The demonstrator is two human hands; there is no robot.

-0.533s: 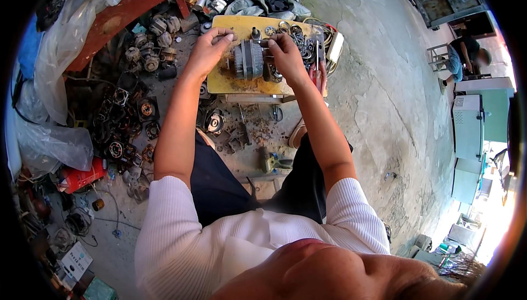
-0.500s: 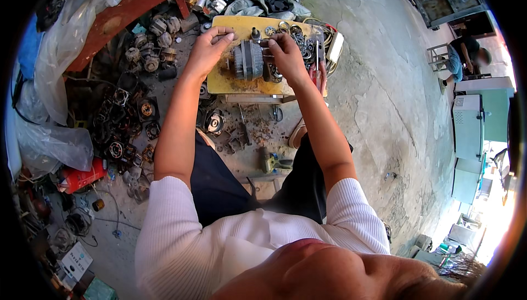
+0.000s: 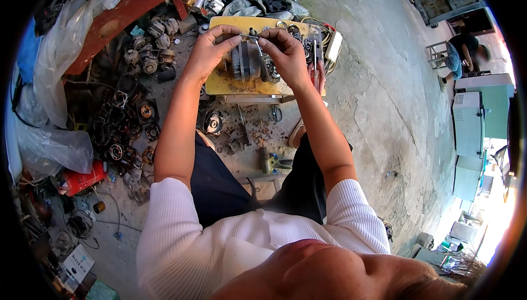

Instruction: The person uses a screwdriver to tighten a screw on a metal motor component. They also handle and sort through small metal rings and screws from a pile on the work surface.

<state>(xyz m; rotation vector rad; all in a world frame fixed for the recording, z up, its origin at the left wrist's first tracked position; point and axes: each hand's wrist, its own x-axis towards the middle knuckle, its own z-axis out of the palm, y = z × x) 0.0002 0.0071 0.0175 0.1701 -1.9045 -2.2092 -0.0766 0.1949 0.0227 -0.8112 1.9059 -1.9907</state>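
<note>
Over the yellow board [image 3: 222, 85], my left hand [image 3: 214, 53] pinches one end of a thin metal rod [image 3: 248, 35] between thumb and fingertips. My right hand [image 3: 285, 55] is closed on the rod's other end, thumb against index finger. Just beneath them lies a ribbed, cylindrical grey metal part [image 3: 245, 62], partly covered by my fingers. Small rings and loose metal parts [image 3: 293, 32] are heaped at the board's back right. Long red-handled tools [image 3: 317, 75] rest along its right edge.
Piles of dark motor parts [image 3: 123, 124] cover the floor at left, beside a reddish board [image 3: 110, 25] and plastic sheeting. A drill [image 3: 270, 161] lies between my legs. A white power strip [image 3: 335, 47] is right of the board. Another person [image 3: 466, 55] works at far right.
Both hands have come closer together above the cylindrical part, my left one moving right. The thin rod now shows crosswise between my fingertips.
</note>
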